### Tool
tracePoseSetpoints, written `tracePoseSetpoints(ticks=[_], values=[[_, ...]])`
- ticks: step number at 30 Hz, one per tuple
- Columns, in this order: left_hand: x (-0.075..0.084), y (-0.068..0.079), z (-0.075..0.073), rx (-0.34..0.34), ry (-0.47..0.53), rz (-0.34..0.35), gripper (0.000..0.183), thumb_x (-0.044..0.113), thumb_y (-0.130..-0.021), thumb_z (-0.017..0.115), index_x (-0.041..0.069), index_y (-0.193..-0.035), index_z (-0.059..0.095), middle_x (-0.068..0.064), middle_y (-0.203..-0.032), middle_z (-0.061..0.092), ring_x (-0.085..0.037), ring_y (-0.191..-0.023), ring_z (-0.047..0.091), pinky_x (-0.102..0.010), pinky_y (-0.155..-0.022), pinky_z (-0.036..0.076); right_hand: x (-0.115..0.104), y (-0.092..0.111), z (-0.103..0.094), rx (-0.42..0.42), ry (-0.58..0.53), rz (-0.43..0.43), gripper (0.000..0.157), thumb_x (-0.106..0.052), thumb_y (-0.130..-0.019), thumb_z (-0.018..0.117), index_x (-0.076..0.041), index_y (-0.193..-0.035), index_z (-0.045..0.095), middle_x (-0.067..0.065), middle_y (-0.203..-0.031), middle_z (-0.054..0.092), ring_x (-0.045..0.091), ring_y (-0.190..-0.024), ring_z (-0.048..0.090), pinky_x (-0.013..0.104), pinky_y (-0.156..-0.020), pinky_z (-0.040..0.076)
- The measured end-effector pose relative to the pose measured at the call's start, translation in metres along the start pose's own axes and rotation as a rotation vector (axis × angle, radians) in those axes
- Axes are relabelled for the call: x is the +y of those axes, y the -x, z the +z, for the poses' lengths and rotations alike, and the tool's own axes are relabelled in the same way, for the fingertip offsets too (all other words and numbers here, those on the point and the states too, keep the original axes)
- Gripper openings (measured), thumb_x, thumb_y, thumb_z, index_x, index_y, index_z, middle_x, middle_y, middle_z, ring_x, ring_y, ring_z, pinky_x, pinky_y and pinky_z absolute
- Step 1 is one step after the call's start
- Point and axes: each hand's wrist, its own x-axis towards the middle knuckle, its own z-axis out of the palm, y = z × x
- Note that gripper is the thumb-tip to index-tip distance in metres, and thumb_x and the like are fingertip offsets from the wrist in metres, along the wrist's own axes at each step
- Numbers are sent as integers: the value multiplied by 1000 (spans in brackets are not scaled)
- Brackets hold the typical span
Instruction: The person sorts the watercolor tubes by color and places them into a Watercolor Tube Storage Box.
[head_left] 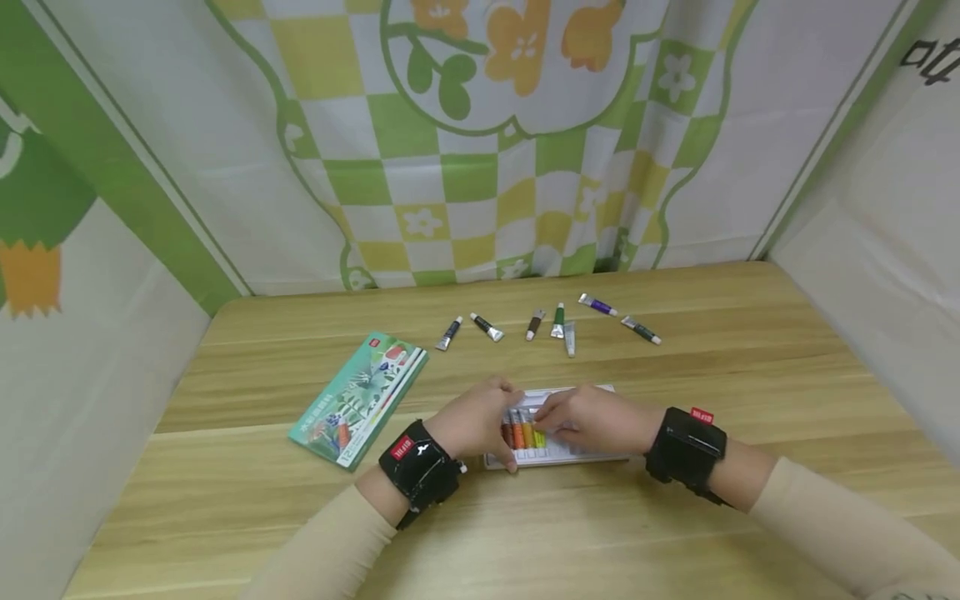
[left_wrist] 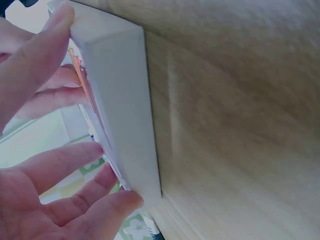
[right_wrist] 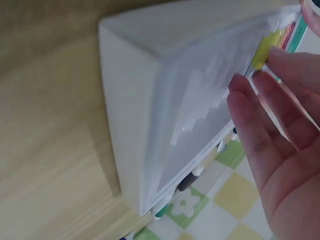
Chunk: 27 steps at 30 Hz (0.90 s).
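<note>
Gripping tray (left_wrist: 120, 110) edges: L hand (head_left: 477, 417), fingers (left_wrist: 60, 164) wide; R hand (head_left: 596, 418) @ yellow tube (right_wrist: 266, 47), hold unclear.

Free tabletop (head_left: 517, 362) between tray (head_left: 581, 455) and loose tubes (head_left: 558, 321), teal box (head_left: 360, 398) at left.

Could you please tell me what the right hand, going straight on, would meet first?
The right hand would likely meet the yellow tube in the white tray first; contact now is unclear.

Sleeves (head_left: 847, 525) are beige, wristbands (head_left: 686, 452) black, their tags (head_left: 702, 415) red — lettering (head_left: 403, 448) apparently white.
</note>
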Motion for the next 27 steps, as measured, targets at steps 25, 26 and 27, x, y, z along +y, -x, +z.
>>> tracePoseSetpoints(ticks=[25,26,27], values=[[2,5,4,2,-30,-76,99,22,-64,100,6,-150,53,-14,-147,50,-27,-129,53,-35,-107,44,115,-64,-63,263,244,137,27,23,-83,61,6,-97,76,21,-101,72,40,-98,68,49,-87,56],[2,5,3,2,-30,-77,99,22,-64,100,7,-150,53,-14,-147,50,-27,-129,52,-35,-107,45,118,-63,-62,258,267,139,27,22,-83,61,5,-97,77,20,-101,72,39,-98,68,49,-87,56],[2,6,3,2,-28,-78,99,22,-64,100,7,-150,53,-14,-147,50,-27,-129,53,-35,-107,45,120,-63,-61,254,285,145,27,22,-83,61,5,-97,77,20,-101,72,39,-97,68,48,-87,56]])
